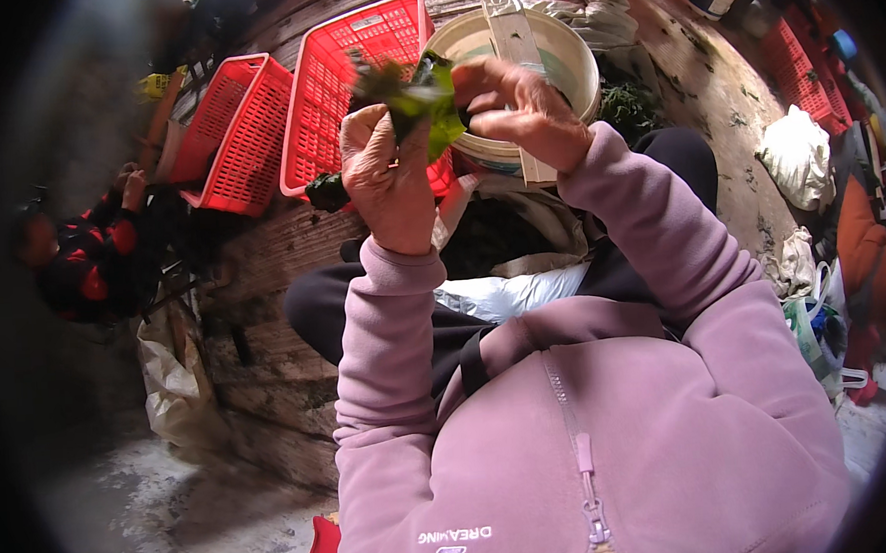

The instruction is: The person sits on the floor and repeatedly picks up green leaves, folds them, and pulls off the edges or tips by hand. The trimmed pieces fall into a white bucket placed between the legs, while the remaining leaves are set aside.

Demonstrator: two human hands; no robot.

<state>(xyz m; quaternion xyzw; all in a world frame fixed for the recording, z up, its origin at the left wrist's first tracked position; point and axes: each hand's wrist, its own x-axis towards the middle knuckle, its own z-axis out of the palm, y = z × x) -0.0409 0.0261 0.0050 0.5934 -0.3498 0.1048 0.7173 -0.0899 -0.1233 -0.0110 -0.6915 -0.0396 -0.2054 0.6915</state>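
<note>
My left hand (389,178) is raised in front of me, its fingers pinched on a dark green leafy bunch (411,102), perhaps seaweed; part of it is blurred. Close to the bunch's right side is my right hand (524,111), fingers curled at a bright green piece; whether they grip it cannot be told. Behind the hands stand a red plastic basket (312,73) and a round whitish bucket (590,66). A wooden board (513,32) wrapped at its top lies across the bucket. More dark green leaves (326,192) hang at the basket's near edge.
Another red basket (244,144) stands to the left, beside a seated person (104,257) in dark and red clothing. An open sack (559,203) with dark contents lies before my crossed legs. Dark green strands (625,102) lie right of the bucket. A white bag (797,156) sits farther right.
</note>
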